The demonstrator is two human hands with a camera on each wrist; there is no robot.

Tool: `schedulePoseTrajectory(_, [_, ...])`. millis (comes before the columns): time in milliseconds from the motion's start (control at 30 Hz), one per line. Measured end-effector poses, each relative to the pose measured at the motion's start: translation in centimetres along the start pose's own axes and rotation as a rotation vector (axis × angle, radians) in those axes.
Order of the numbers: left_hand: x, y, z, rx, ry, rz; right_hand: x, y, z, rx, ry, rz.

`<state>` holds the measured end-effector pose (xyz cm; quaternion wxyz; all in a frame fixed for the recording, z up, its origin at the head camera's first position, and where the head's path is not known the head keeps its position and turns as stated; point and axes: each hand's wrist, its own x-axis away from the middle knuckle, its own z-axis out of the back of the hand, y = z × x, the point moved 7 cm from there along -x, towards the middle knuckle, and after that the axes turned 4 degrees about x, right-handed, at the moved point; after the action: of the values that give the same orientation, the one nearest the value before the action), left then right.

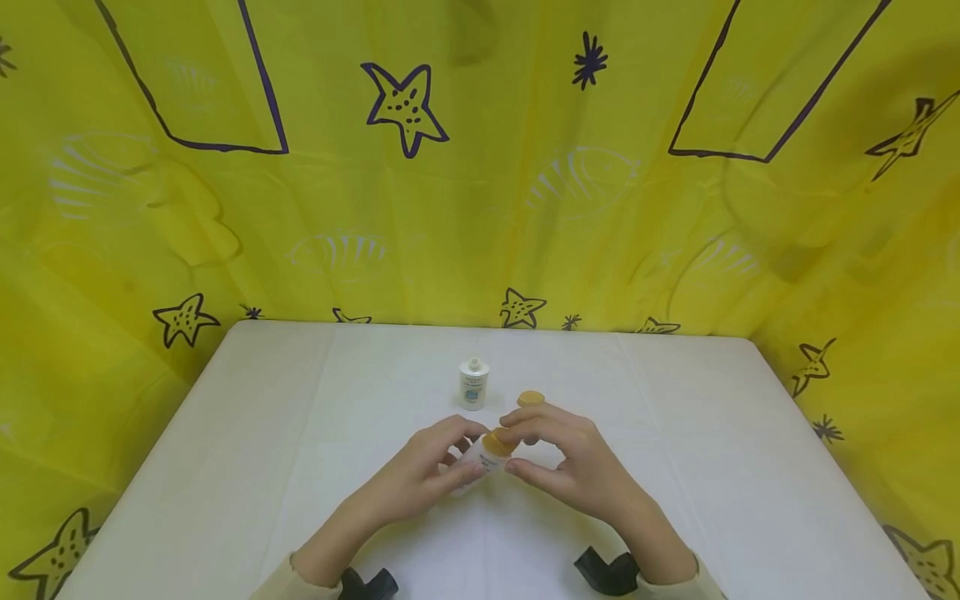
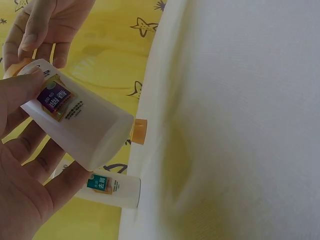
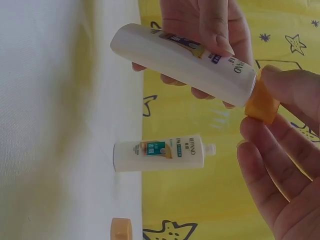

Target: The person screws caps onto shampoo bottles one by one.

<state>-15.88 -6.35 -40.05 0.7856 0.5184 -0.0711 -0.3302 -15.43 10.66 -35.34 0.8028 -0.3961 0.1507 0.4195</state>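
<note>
A white shampoo bottle [image 3: 185, 65] with a purple label is in my left hand [image 1: 420, 471], its fingers and thumb wrapped round the body. The bottle tilts above the table, its capped end toward my right hand [image 1: 581, 458]. In the right wrist view, my right thumb and forefinger pinch the orange cap [image 3: 262, 102] on that end, the other fingers loosely bent. Behind the hands a second white bottle [image 1: 472, 388] with a green label stands upright, its narrow neck uncovered. A loose orange cap [image 1: 531, 398] rests on the table to its right.
Everything is over a white-covered table [image 1: 225, 467]. A yellow curtain [image 1: 480, 192] with drawn starfish and fish hangs along its back and sides. Dark wrist mounts [image 1: 607, 573] show near both sleeves.
</note>
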Motion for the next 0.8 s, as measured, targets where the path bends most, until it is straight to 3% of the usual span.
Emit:
schedulePoseTrajectory(433, [-0.06, -0.21, 0.12, 0.010, 0.002, -0.017, -0.21, -0.37, 0.00, 0.012, -0.011, 0.040])
schedulePoseTrajectory(800, [-0.06, -0.04, -0.16, 0.001, -0.016, -0.027, -0.17, -0.25, -0.03, 0.019, 0.002, 0.020])
